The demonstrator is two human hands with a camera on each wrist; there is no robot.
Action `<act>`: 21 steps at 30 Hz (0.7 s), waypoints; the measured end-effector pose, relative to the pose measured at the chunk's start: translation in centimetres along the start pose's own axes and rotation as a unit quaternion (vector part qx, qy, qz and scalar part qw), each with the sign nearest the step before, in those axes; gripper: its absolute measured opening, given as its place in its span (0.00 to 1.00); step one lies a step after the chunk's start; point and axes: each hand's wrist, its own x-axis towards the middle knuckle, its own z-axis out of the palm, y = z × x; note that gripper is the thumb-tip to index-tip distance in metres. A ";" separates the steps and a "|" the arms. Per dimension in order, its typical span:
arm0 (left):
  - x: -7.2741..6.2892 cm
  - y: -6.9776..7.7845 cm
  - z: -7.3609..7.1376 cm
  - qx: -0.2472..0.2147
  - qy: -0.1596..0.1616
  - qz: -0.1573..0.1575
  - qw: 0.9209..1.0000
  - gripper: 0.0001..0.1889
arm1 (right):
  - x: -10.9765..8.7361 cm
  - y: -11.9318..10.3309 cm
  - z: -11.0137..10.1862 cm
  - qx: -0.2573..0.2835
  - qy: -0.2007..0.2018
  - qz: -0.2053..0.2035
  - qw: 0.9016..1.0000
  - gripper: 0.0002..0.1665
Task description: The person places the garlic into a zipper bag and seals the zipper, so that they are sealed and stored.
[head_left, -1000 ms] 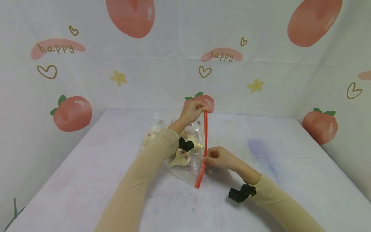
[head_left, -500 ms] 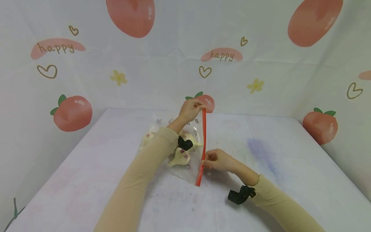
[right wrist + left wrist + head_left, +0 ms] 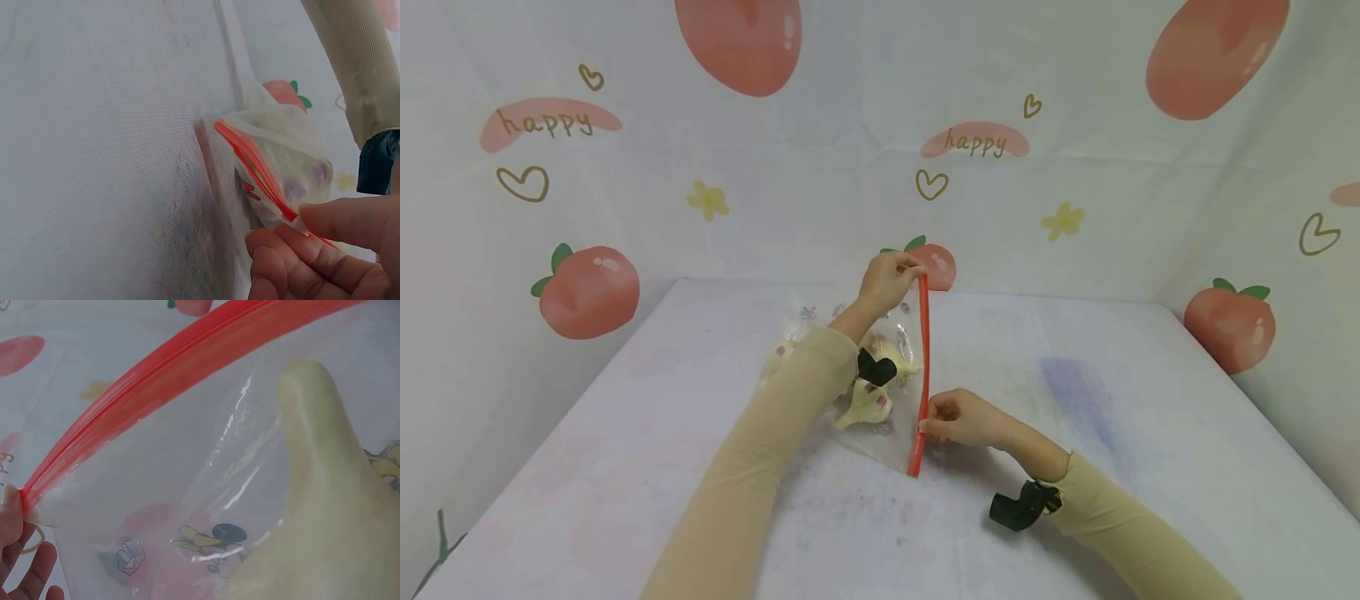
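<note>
A clear zip bag [image 3: 880, 446] with a red zip strip [image 3: 925, 342] stands tilted over the table. Cream garlic bulbs [image 3: 868, 404] with purple patches sit inside, partly hidden by the left forearm. My left hand [image 3: 889, 282] pinches the far end of the strip between thumb and fingers. Lower on the strip, my right hand [image 3: 962, 417] pinches a small white slider [image 3: 300, 225] between thumb and index finger. In the right wrist view, the strip's two edges look parted between the slider and the near end. One pale garlic stem [image 3: 306, 419] looms large in the left wrist view.
A white cloth covers the table [image 3: 1000, 542], with a bluish smudge [image 3: 1078, 404] to the right. Behind rises a white backdrop [image 3: 850, 183] printed with red fruit, hearts and flowers. Black wrist mounts [image 3: 1017, 508] sit at both cuffs.
The left hand has shifted slightly up and left, drawing the strip's far end with it. The right hand has slid a little toward the strip's near end.
</note>
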 end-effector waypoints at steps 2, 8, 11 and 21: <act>0.1 -0.1 -0.1 -0.003 0.003 0.001 1.000 0.11 | 0.0 0.0 0.0 0.000 -0.005 -0.001 1.000 0.13; 0.1 -0.1 -0.3 -0.010 0.004 0.002 1.000 0.11 | -0.1 -0.1 0.1 -0.002 -0.014 -0.001 1.000 0.14; 0.1 -0.1 -0.5 -0.010 0.009 0.002 1.000 0.11 | -0.2 -0.2 0.1 -0.004 -0.016 -0.003 1.000 0.14; 0.1 -0.2 -0.9 -0.020 0.021 -0.008 1.000 0.11 | -0.5 -0.4 0.4 -0.007 -0.036 0.000 0.999 0.14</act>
